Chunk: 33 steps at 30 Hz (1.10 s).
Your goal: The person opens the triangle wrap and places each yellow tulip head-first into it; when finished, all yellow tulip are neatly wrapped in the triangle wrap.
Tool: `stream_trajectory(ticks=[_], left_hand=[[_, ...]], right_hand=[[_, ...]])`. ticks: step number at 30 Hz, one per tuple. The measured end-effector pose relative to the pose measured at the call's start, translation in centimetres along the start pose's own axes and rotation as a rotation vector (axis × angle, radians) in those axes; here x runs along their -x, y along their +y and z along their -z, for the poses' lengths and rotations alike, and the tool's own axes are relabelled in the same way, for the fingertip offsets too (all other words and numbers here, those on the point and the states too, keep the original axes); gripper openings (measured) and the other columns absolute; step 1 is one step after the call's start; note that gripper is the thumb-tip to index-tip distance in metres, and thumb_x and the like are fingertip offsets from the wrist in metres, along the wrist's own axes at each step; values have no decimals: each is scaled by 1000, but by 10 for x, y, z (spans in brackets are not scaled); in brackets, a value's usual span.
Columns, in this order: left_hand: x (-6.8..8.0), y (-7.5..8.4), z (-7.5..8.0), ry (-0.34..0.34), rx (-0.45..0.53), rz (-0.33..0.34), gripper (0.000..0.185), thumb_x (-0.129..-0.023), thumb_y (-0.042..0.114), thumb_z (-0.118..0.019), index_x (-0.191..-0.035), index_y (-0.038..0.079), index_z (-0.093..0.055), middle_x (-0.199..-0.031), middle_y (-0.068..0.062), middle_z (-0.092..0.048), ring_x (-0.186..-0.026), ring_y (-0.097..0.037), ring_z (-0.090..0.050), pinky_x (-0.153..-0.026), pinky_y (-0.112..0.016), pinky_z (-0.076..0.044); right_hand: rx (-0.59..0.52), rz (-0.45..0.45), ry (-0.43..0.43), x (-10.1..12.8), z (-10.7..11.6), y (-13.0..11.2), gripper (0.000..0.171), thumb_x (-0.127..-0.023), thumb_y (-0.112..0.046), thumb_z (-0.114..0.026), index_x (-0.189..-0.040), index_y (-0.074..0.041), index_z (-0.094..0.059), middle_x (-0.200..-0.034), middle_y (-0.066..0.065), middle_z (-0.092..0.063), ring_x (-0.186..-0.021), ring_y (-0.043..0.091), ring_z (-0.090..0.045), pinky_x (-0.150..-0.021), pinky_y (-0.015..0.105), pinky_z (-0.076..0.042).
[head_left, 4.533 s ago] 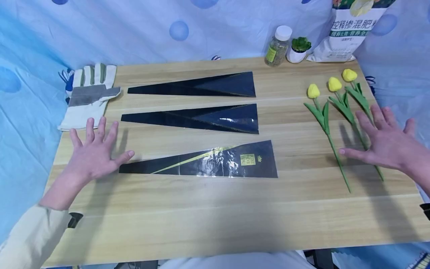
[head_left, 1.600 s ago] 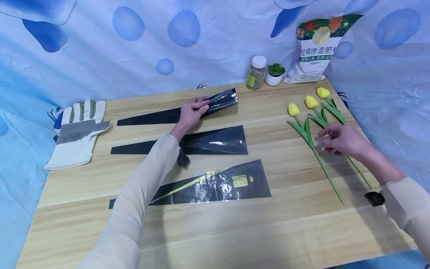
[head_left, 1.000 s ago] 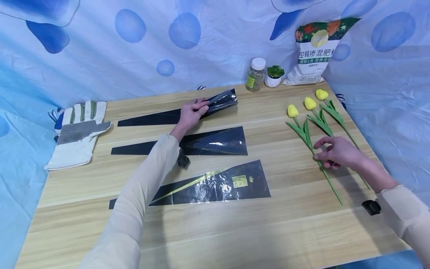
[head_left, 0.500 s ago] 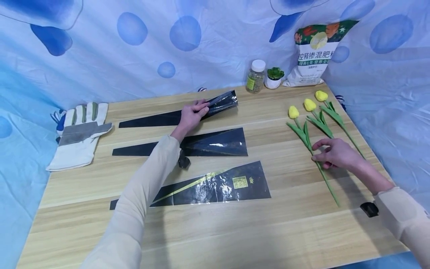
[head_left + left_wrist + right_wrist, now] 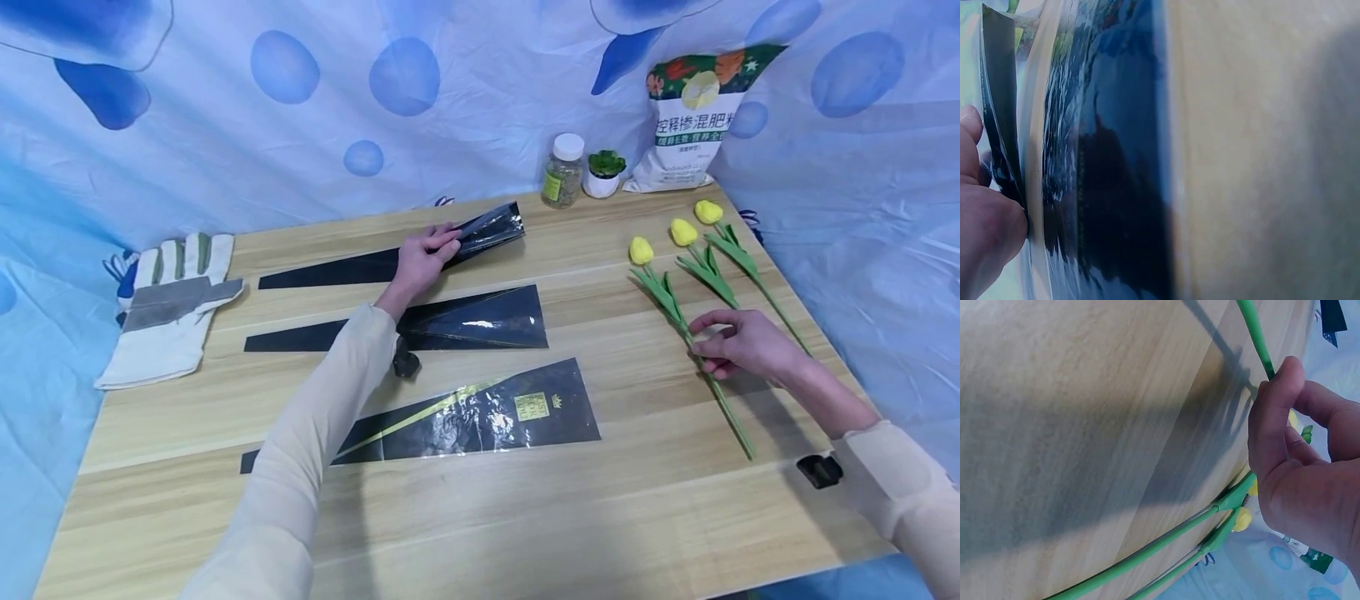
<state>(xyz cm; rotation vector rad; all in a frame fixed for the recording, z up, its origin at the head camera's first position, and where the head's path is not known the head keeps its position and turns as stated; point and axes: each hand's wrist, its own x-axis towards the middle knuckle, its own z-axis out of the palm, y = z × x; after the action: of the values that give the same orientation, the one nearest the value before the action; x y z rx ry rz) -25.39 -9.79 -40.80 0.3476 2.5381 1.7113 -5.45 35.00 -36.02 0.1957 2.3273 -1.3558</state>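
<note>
My left hand grips the farthest of three long, tapered black flower sleeves, whose wide right end is raised and bulges open. In the left wrist view, that sleeve stands up between thumb and fingers. The middle sleeve and the near one, a glossy sleeve with gold print, lie flat. On the right, my right hand pinches the stem of the leftmost yellow tulip below its leaves. In the right wrist view the held stem stands apart from its shadow. Two more tulips lie beside it.
A work glove lies at the table's left edge. Along the back right stand a jar with a white lid, a small potted succulent and a printed bag. A patterned blue sheet hangs behind the wooden table.
Both hands, first spread over the table, went to the far sleeve and the leftmost tulip. The sleeve's wide end was lifted open. The right hand came down from above the tulips and took the stem.
</note>
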Motion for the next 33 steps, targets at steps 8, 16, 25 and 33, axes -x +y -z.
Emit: stream_trajectory(ticks=[8,16,25,33], left_hand=[[-1,-2,0,4,9,-4,31,-99,18,-65,-127,5,-68,-144,-10,-54,-146,-22,-30,-118,-29,-20],[0,0,-1,13,15,-4,30,-99,17,-66,-126,4,-68,-143,-11,-55,-146,-24,-30,-118,-29,-19],[2,1,0,14,18,13,29,-99,18,-65,-125,6,-69,-143,-9,-55,-146,-22,-29,-118,-29,-19],[2,0,-2,20,25,18,29,-99,17,-66,-125,5,-69,-143,-9,-55,-146,-21,-30,-118,-28,-20]], right_hand=[[-98,31,25,3,-3,-6,43,-95,5,-60,-133,17,-41,-83,15,-69,-67,17,-69,-64,35,-60],[-258,67,44,5,-2,-12,30,-94,4,-65,-122,3,-54,-80,11,-70,-69,16,-70,-65,33,-61],[-392,124,43,6,-6,-18,26,-93,4,-68,-108,-17,-66,-86,8,-73,-69,16,-70,-65,31,-60],[-461,208,71,2,-14,-30,23,-94,3,-67,-112,-8,-60,-88,6,-72,-75,16,-69,-65,33,-60]])
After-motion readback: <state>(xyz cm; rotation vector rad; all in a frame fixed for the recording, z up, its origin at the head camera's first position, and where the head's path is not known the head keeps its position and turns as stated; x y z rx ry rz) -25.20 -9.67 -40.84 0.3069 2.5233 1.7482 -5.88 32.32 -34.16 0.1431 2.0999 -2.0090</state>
